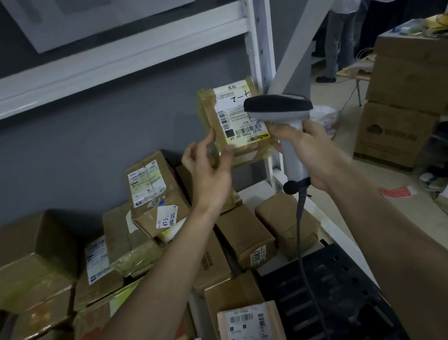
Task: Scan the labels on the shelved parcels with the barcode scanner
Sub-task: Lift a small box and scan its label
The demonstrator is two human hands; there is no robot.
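My left hand (208,166) pinches the lower-left corner of a taped parcel (234,119), held up at twelve o'clock against the shelf upright (261,58); my right hand (305,152) is wrapped tight round the barcode scanner (280,110). My worry — the scanner head sits at three o'clock, overlapping the label (239,115), probably too close and skewed to read. The corner pinch looks thin — the parcel could twist or drop.

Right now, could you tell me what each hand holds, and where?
Left hand: taped brown cardboard parcel, lower left corner. Right hand: grey barcode scanner, by its handle.
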